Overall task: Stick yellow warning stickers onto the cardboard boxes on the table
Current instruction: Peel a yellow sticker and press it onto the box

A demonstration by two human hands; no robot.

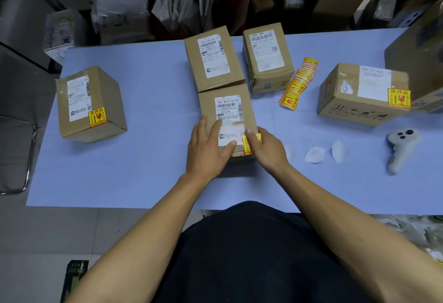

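Left hand (pixel 208 145): lay flat, fingers straight, on the near box (pixel 227 120), steadying its top and white label
Right hand (pixel 265 149): pressed a yellow sticker (pixel 247 145) onto the near right corner of that box; fingers looked curled over the sticker, though the hand hid most of it
Sticker strip (pixel 298 84): lay on the blue table (pixel 148 158), between the far right box (pixel 267 56) and the box at right (pixel 362 94)
Stickered boxes: the left box (pixel 90 104) and the box at right each bore a yellow sticker
Backing papers (pixel 314 155): white scraps beside the right hand
Controller (pixel 400 149): pale, near the table's right edge
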